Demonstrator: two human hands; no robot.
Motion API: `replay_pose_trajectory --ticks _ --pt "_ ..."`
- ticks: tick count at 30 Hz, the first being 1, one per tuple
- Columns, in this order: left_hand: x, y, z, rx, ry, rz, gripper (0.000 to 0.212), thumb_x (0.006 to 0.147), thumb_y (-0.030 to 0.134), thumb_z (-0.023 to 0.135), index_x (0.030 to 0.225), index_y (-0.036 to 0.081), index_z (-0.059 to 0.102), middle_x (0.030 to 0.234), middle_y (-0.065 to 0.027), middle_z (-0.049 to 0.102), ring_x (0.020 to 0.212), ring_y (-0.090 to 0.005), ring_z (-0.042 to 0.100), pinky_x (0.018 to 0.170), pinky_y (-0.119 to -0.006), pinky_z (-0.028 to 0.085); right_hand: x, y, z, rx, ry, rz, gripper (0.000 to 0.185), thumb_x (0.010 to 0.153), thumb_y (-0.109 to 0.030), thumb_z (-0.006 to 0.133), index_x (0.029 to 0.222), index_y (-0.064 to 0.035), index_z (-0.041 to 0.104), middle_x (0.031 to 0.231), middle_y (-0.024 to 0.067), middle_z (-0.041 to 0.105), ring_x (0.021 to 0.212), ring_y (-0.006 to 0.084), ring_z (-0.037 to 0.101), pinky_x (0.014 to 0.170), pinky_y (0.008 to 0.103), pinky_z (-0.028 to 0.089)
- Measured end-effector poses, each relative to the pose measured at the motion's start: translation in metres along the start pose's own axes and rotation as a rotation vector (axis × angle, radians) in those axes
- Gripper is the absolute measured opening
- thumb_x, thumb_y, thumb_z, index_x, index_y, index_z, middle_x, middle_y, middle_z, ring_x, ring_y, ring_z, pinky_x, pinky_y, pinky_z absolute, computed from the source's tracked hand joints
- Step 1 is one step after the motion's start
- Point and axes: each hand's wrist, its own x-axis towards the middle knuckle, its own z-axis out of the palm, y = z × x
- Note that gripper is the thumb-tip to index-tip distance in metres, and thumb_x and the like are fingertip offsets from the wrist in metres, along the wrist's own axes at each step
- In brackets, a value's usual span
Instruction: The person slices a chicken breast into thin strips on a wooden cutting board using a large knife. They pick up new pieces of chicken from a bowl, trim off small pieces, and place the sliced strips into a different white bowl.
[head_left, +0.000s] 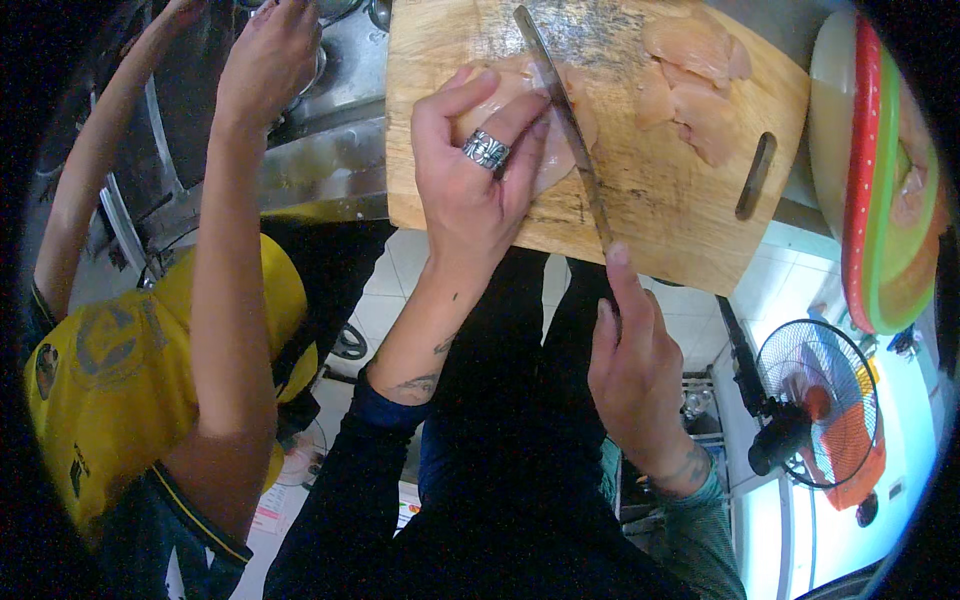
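My left hand (469, 180), with a broad silver ring, presses bent fingers onto a piece of raw meat (556, 169) that looks like chicken breast. My right hand (637, 367) grips the handle of a long knife (577, 139), its forefinger stretched along the spine. The blade slants across the meat, close to my left fingertips. I cannot tell how deep its edge sits. Both meat and knife are over a wooden cutting board (660, 225) with dark stains and a slot handle. Several flat pieces of raw meat (701, 105) lie together on the board's right side.
At right, plastic basins with a dotted red rim (862, 165) and a green rim (885, 225) hold more meat (911, 180). A co-worker in yellow (135, 375) reaches over the metal sink counter (337, 154) at left. A black fan (817, 405) stands lower right; behind it is a person in orange (859, 442).
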Motion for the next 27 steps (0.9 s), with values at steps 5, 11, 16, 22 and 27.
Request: replay_pose_trajectory --ticks 5,11,16,22,27 --pt "-0.001 -0.003 0.002 -0.031 0.010 -0.002 0.022 0.082 0.007 0.079 0.104 0.008 0.073 0.116 -0.0156 0.062 0.116 -0.0350 0.062 0.100 -0.043 0.050 0.000 0.002 0.005 -0.013 0.037 -0.007 0.060 0.093 0.005 0.059 0.149 -0.0055 0.039 0.118 0.0253 0.063 0.100 0.0455 0.065 0.080 0.0468 0.055" --pt "0.001 -0.003 0.000 -0.036 0.018 -0.002 0.022 0.078 0.004 0.079 0.099 0.009 0.073 0.114 -0.0142 0.062 0.113 -0.0376 0.060 0.099 -0.044 0.051 0.005 -0.003 0.005 -0.002 -0.057 0.139 0.060 0.095 0.002 0.058 0.151 -0.0116 0.039 0.108 0.0238 0.063 0.093 0.0460 0.064 0.075 0.0488 0.054" --pt "-0.002 -0.003 0.003 -0.025 0.000 -0.016 0.022 0.078 0.003 0.079 0.099 0.009 0.073 0.114 -0.0138 0.063 0.114 -0.0372 0.060 0.101 -0.044 0.050 0.020 -0.007 0.006 -0.036 -0.076 0.140 0.058 0.097 -0.003 0.055 0.152 -0.0134 0.039 0.098 0.0228 0.061 0.086 0.0457 0.063 0.071 0.0501 0.053" --pt "0.003 0.000 -0.001 -0.088 -0.013 -0.091 0.020 0.081 0.003 0.078 0.099 0.008 0.072 0.118 -0.0137 0.062 0.117 -0.0377 0.060 0.098 -0.044 0.050 0.056 -0.015 0.016 -0.109 0.078 -0.005 0.061 0.096 -0.002 0.054 0.153 -0.0143 0.037 0.103 0.0231 0.062 0.088 0.0445 0.063 0.074 0.0502 0.053" --pt "-0.001 -0.003 0.000 -0.065 -0.024 -0.108 0.018 0.081 0.005 0.078 0.098 0.007 0.072 0.120 -0.0135 0.061 0.120 -0.0385 0.058 0.100 -0.045 0.048 0.023 -0.004 0.012 0.014 -0.051 0.118 0.060 0.097 -0.002 0.053 0.153 -0.0139 0.037 0.118 0.0256 0.062 0.097 0.0457 0.063 0.079 0.0493 0.054"
